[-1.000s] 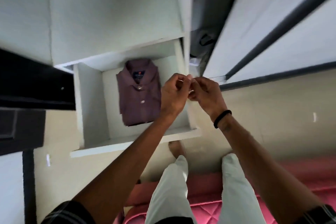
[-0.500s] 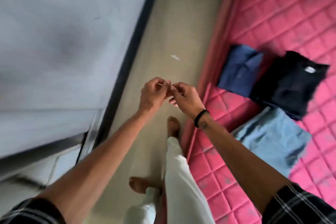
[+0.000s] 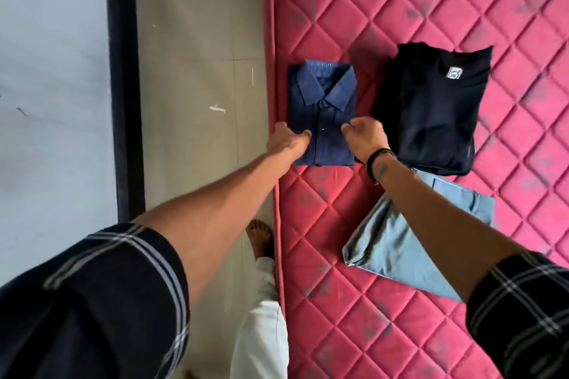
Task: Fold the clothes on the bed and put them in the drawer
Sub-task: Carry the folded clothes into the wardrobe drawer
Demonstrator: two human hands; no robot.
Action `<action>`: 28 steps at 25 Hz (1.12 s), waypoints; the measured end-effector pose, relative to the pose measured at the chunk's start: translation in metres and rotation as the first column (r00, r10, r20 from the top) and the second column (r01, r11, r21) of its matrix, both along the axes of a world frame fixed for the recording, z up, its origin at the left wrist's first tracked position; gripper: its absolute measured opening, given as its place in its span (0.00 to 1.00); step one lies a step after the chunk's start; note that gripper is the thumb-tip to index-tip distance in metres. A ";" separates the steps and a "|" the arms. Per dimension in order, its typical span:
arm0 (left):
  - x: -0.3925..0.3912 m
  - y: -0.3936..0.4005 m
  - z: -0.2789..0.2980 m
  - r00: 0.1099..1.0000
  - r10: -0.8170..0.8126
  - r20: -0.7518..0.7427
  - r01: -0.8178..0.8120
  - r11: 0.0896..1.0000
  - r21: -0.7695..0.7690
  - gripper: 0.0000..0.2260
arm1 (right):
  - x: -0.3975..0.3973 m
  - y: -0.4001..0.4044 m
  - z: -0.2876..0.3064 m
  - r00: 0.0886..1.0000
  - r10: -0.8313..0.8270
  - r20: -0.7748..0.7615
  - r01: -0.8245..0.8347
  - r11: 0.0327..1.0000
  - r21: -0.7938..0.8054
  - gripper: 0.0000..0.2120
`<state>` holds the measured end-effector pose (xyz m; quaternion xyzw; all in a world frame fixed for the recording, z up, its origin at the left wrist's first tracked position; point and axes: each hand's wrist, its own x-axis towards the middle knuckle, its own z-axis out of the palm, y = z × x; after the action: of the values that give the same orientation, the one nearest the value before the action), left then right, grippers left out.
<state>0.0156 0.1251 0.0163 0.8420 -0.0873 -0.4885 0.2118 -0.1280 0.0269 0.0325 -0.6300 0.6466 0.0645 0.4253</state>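
A: Nearest to us, what is there?

B: Two dark checked sleeves (image 3: pixel 101 295) at the bottom corners, cut off by the frame, with bare forearms reaching out from them. Between them are a white trouser leg (image 3: pixel 261 317) and a bare foot (image 3: pixel 260 235) on the tiled floor (image 3: pixel 197 71), just beside the edge of the pink quilted mattress (image 3: pixel 338 301).

A: Any drawer or other container in view?

B: None. The clothes lie straight on the mattress. First comes a light blue folded garment (image 3: pixel 397 243); the right forearm crosses over it and hides part of it, so I cannot say what kind of garment it is.

A: And the hands?

B: They are apart, one at each side of the folded navy shirt (image 3: pixel 323 114). The left hand (image 3: pixel 288 140) is at the shirt's left edge, thumb on top of the cloth; its fingers are hidden at the edge. The right hand (image 3: pixel 365 135) is at the right edge with fingers curled onto the fabric; it wears a black band (image 3: pixel 377 155) at the wrist. How firmly either grips is hard to tell.

A: Farther out?

B: A black folded T-shirt (image 3: pixel 431 108) with a small white label lies just right of the navy shirt, its lower edge overlapping the light blue garment. At far left is a pale wall (image 3: pixel 52 71) with a dark strip (image 3: pixel 123 86) beside the floor.
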 end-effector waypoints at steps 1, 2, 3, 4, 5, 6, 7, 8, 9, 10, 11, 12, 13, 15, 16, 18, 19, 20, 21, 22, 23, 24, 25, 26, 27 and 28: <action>0.002 -0.007 -0.016 1.000 0.014 0.020 -0.014 1.000 0.000 0.30 | 0.000 -0.006 -0.015 1.000 0.007 -0.026 -0.007 1.000 -0.004 0.12; 0.005 -0.011 -0.028 0.999 0.016 0.035 -0.016 1.000 -0.013 0.30 | 0.001 -0.010 -0.026 0.999 0.008 -0.031 -0.008 1.000 0.005 0.16; 0.006 -0.012 -0.038 0.999 0.017 0.038 -0.016 1.000 -0.018 0.29 | 0.003 -0.012 -0.034 0.999 0.006 -0.039 -0.005 1.000 0.023 0.22; 0.006 -0.014 -0.047 0.999 0.020 0.040 -0.020 1.000 -0.013 0.29 | 0.004 -0.015 -0.040 0.998 -0.035 -0.043 0.037 0.999 0.036 0.26; 0.007 -0.014 -0.053 0.999 0.037 0.036 -0.037 0.999 -0.016 0.28 | 0.007 -0.019 -0.046 0.994 -0.107 -0.033 0.108 0.994 0.031 0.27; 0.009 -0.013 -0.060 0.997 0.075 0.009 -0.074 0.997 -0.027 0.26 | 0.010 -0.023 -0.048 0.982 -0.190 -0.014 0.191 0.981 0.045 0.26; 0.011 -0.013 -0.064 0.991 0.127 -0.046 -0.130 0.990 -0.056 0.25 | 0.012 -0.027 -0.052 0.966 -0.256 0.017 0.254 0.964 0.071 0.24; 0.014 -0.011 -0.067 0.980 0.171 -0.102 -0.179 0.981 -0.073 0.23 | 0.013 -0.031 -0.052 0.952 -0.301 0.053 0.293 0.948 0.122 0.19; 0.017 -0.010 -0.065 0.970 0.198 -0.140 -0.212 0.973 -0.093 0.22 | 0.012 -0.034 -0.052 0.940 -0.333 0.071 0.315 0.929 0.192 0.13; 0.020 -0.007 -0.060 0.967 0.203 -0.157 -0.223 0.967 -0.125 0.21 | 0.010 -0.035 -0.048 0.925 -0.370 0.087 0.336 0.902 0.270 0.08; 0.022 -0.002 -0.050 0.967 0.193 -0.166 -0.221 0.961 -0.167 0.19 | 0.007 -0.035 -0.041 0.910 -0.401 0.104 0.342 0.870 0.355 0.08; 0.024 0.005 -0.038 0.969 0.179 -0.170 -0.212 0.957 -0.200 0.16 | 0.003 -0.032 -0.032 0.897 -0.421 0.133 0.330 0.840 0.431 0.10; 0.025 0.015 -0.025 0.970 0.169 -0.176 -0.207 0.952 -0.227 0.13 | -0.001 -0.026 -0.023 0.889 -0.426 0.169 0.306 0.826 0.474 0.13; 0.028 0.043 0.003 0.961 0.190 -0.199 -0.239 0.934 -0.265 0.11 | -0.004 -0.009 -0.004 0.892 -0.389 0.231 0.238 0.838 0.492 0.19; 0.029 0.060 0.016 0.954 0.212 -0.212 -0.266 0.925 -0.272 0.10 | -0.002 0.002 0.007 0.894 -0.368 0.256 0.209 0.846 0.490 0.21; 0.029 0.098 0.038 0.937 0.268 -0.224 -0.325 0.906 -0.271 0.12 | 0.004 0.028 0.025 0.900 -0.314 0.301 0.149 0.873 0.465 0.22; 0.030 0.120 0.052 0.931 0.296 -0.212 -0.347 0.897 -0.273 0.14 | 0.011 0.044 0.036 0.906 -0.281 0.317 0.116 0.884 0.453 0.21; 0.031 0.141 0.066 0.929 0.318 -0.188 -0.362 0.888 -0.283 0.17 | 0.016 0.060 0.046 0.906 -0.254 0.339 0.083 0.890 0.448 0.21; 0.034 0.164 0.081 0.924 0.349 -0.158 -0.381 0.873 -0.305 0.19 | 0.024 0.077 0.059 0.908 -0.213 0.360 0.037 0.898 0.439 0.21; 0.037 0.190 0.098 0.917 0.376 -0.130 -0.398 0.858 -0.325 0.20 | 0.033 0.097 0.073 0.906 -0.160 0.393 -0.026 0.904 0.427 0.21; 0.039 0.214 0.112 0.912 0.394 -0.113 -0.409 0.848 -0.338 0.20 | 0.039 0.116 0.085 0.901 -0.091 0.424 -0.097 0.911 0.401 0.22; 0.041 0.238 0.126 0.907 0.407 -0.107 -0.417 0.840 -0.348 0.18 | 0.043 0.135 0.094 0.890 -0.017 0.457 -0.165 0.920 0.356 0.22; 0.043 0.269 0.140 0.901 0.421 -0.105 -0.429 0.828 -0.361 0.16 | 0.050 0.159 0.107 0.870 0.067 0.489 -0.246 0.918 0.312 0.22; 0.043 0.305 0.156 0.896 0.434 -0.097 -0.437 0.816 -0.378 0.16 | 0.057 0.185 0.121 0.836 0.151 0.527 -0.335 0.902 0.271 0.22; 0.042 0.333 0.168 0.898 0.430 -0.095 -0.430 0.811 -0.396 0.16 | 0.061 0.204 0.131 0.809 0.215 0.547 -0.401 0.882 0.246 0.23; 0.037 0.367 0.183 0.893 0.443 -0.080 -0.434 0.800 -0.413 0.16 | 0.067 0.228 0.145 0.775 0.271 0.571 -0.469 0.852 0.232 0.24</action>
<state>0.0528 0.4923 0.1994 0.7784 0.0044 -0.3871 0.4943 -0.0615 0.2552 0.1772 -0.6507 0.3449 0.0944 0.6699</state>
